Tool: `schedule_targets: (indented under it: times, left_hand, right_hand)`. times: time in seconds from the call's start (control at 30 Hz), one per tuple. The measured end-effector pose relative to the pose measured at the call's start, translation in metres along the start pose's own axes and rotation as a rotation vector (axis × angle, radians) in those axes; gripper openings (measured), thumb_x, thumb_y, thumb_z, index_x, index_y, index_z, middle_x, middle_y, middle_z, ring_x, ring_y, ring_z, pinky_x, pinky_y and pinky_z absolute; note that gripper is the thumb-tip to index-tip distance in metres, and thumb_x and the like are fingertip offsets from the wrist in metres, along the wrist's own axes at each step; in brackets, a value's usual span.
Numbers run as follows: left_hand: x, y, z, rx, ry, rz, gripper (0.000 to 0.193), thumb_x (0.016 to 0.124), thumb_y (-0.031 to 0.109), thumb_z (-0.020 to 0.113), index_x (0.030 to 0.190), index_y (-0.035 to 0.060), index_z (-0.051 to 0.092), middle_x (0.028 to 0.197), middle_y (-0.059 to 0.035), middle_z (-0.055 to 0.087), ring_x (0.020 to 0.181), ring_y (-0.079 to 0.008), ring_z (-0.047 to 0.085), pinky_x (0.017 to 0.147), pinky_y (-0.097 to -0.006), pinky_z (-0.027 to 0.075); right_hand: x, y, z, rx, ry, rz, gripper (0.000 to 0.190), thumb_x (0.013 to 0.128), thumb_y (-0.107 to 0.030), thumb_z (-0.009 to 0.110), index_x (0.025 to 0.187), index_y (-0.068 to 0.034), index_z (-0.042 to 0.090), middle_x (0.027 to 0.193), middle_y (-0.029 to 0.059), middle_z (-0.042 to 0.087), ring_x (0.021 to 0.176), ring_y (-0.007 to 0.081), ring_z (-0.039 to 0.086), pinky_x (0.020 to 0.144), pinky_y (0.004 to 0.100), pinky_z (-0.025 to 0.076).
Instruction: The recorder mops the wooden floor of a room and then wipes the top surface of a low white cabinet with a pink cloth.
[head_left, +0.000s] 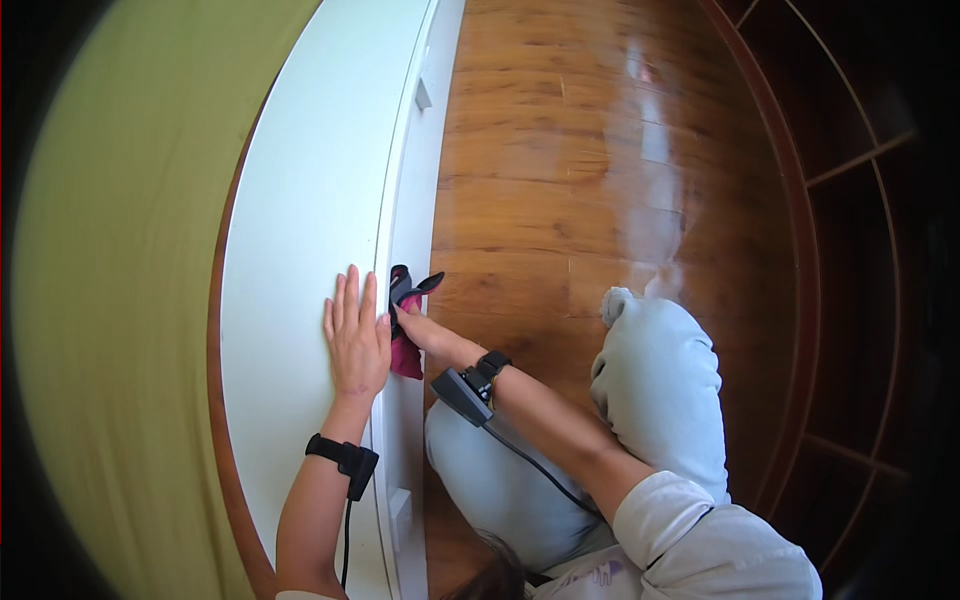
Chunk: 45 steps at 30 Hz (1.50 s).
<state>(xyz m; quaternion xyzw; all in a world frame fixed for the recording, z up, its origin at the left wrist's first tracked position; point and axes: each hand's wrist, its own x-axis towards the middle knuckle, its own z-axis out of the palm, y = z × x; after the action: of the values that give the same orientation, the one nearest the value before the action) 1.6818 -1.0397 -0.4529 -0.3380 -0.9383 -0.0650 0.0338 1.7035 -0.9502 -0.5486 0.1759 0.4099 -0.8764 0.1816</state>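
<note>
My left hand (358, 341) lies palm down near the front edge of a long white cabinet top (300, 225). Its fingers are stretched out and hold nothing. Beside it, on the cabinet's front face (407, 225), my right hand (417, 324) presses a pink and dark grey cloth (407, 358) to the white surface. Part of the cloth juts out past the fingers, and most of the right fingers are hidden behind the edge and the cloth. White handles (424, 94) stick out from the front, one far up and another (402, 514) close to my body.
Glossy wood plank flooring (525, 172) runs along the right of the cabinet. My bent knees (660, 367) are close to the front face. A yellow-green fabric surface (135, 285) lies left of the cabinet. Dark red-brown panelled furniture (847, 247) stands at the far right. Cables (536, 466) trail from both wrist devices.
</note>
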Motion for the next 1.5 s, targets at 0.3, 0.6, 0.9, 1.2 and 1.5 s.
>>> schedule_targets:
  times: [0.3, 0.6, 0.9, 1.2, 1.5]
  left_hand:
    - [-0.007, -0.004, 0.003, -0.033, 0.006, -0.016, 0.045, 0.085, 0.017, 0.035, 0.129, 0.0084, 0.031, 0.137, -0.0106, 0.022, 0.127, -0.0259, 0.017, 0.103, -0.0409, 0.010]
    - [-0.002, 0.002, 0.000, 0.004, 0.005, 0.004, 0.046, 0.084, 0.014, 0.040, 0.128, 0.0075, 0.031, 0.136, -0.0116, 0.023, 0.126, -0.0268, 0.019, 0.102, -0.0423, 0.013]
    - [-0.003, -0.003, 0.005, -0.007, -0.007, -0.023, 0.046, 0.083, 0.012, 0.041, 0.128, 0.0068, 0.033, 0.135, -0.0106, 0.025, 0.126, -0.0261, 0.020, 0.101, -0.0419, 0.014]
    - [0.011, 0.002, 0.007, 0.003, -0.006, -0.003, 0.047, 0.083, 0.013, 0.041, 0.129, 0.0074, 0.030, 0.136, -0.0111, 0.023, 0.127, -0.0268, 0.019, 0.101, -0.0423, 0.013]
    - [-0.022, -0.006, 0.016, -0.018, -0.236, -0.041, 0.056, 0.081, 0.014, 0.042, 0.130, -0.0025, 0.021, 0.136, -0.0187, 0.018, 0.127, -0.0320, 0.014, 0.102, -0.0448, 0.010]
  right_hand:
    - [0.004, -0.029, 0.002, -0.128, 0.029, -0.169, 0.046, 0.086, -0.017, 0.036, 0.123, 0.007, 0.026, 0.118, 0.0215, 0.040, 0.108, 0.0258, 0.041, 0.093, 0.0312, 0.031]
    - [0.024, 0.006, -0.011, 0.047, 0.200, -0.103, 0.037, 0.089, -0.025, 0.034, 0.116, 0.000, 0.038, 0.104, 0.0109, 0.050, 0.094, 0.0175, 0.048, 0.083, 0.0276, 0.038]
    - [-0.002, 0.065, 0.035, -0.168, 0.257, -0.236, 0.061, 0.086, -0.030, 0.037, 0.129, 0.007, 0.012, 0.133, 0.0261, 0.017, 0.126, 0.0352, 0.014, 0.103, 0.0331, 0.012]
    - [-0.002, 0.074, 0.025, -0.407, 0.367, -0.250, 0.057, 0.087, -0.022, 0.035, 0.127, 0.010, 0.011, 0.132, 0.0293, 0.015, 0.125, 0.0371, 0.014, 0.104, 0.0353, 0.013]
    - [0.016, 0.069, 0.011, -0.197, 0.252, -0.222, 0.060, 0.085, -0.028, 0.037, 0.128, 0.008, 0.014, 0.133, 0.0285, 0.013, 0.125, 0.0373, 0.013, 0.103, 0.0343, 0.013]
